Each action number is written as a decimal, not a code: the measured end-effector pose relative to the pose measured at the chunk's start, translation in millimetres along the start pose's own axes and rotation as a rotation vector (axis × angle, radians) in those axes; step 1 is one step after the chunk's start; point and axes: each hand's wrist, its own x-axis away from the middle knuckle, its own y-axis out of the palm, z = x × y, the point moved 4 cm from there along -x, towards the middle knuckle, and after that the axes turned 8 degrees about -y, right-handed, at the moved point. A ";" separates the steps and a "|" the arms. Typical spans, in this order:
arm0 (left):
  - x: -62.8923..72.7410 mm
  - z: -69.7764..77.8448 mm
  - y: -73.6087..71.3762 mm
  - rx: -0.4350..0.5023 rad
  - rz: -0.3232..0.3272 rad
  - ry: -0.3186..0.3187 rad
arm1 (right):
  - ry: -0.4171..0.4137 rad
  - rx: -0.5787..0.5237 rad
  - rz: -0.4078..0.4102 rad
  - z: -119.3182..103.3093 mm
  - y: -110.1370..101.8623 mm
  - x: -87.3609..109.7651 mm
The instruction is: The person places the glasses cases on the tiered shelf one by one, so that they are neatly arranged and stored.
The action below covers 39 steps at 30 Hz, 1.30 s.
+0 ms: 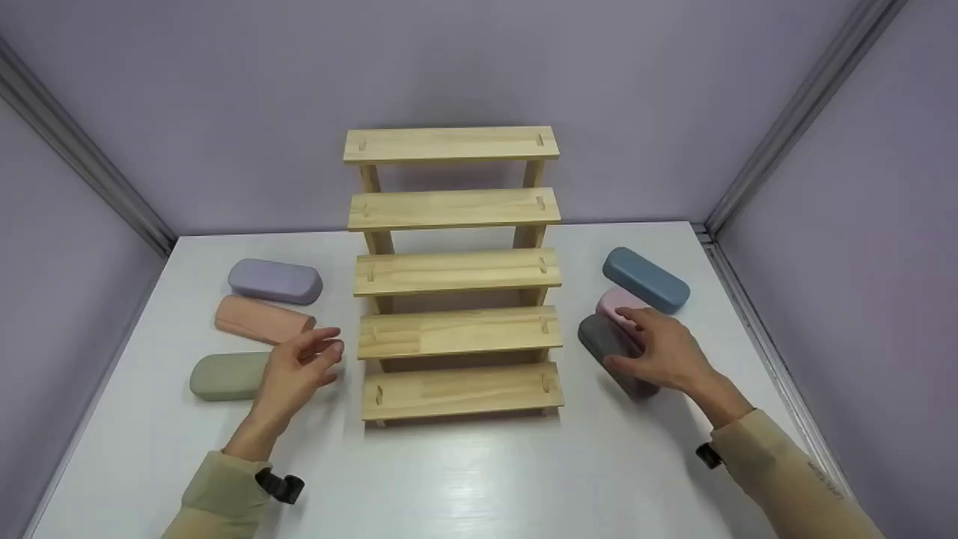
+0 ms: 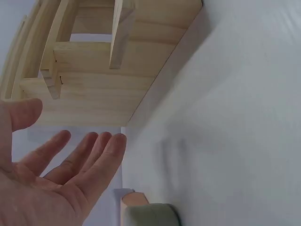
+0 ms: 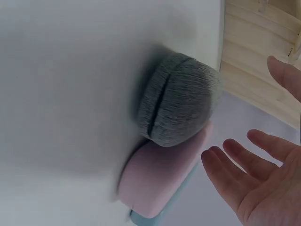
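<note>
My right hand hovers over a dark grey glasses case, thumb and fingers spread. The right wrist view shows a gap between those fingers and the grey, fabric-textured case. A pink case lies against the grey one, partly hidden by the hand in the head view, and a blue case lies behind it. Over the right end of a sage-green case is my left hand, fingers loosely bent and holding nothing. Behind the green case lie a peach case and a lavender case.
A wooden rack with five stepped shelves stands mid-table between the hands. The white table is bounded by pale walls at the back and sides. Metal frame rails run along the right edge.
</note>
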 end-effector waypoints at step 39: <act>17.0 -41.1 45.5 0.255 -0.172 -0.222 | 0.087 0.098 -0.014 6.4 24.3 21.6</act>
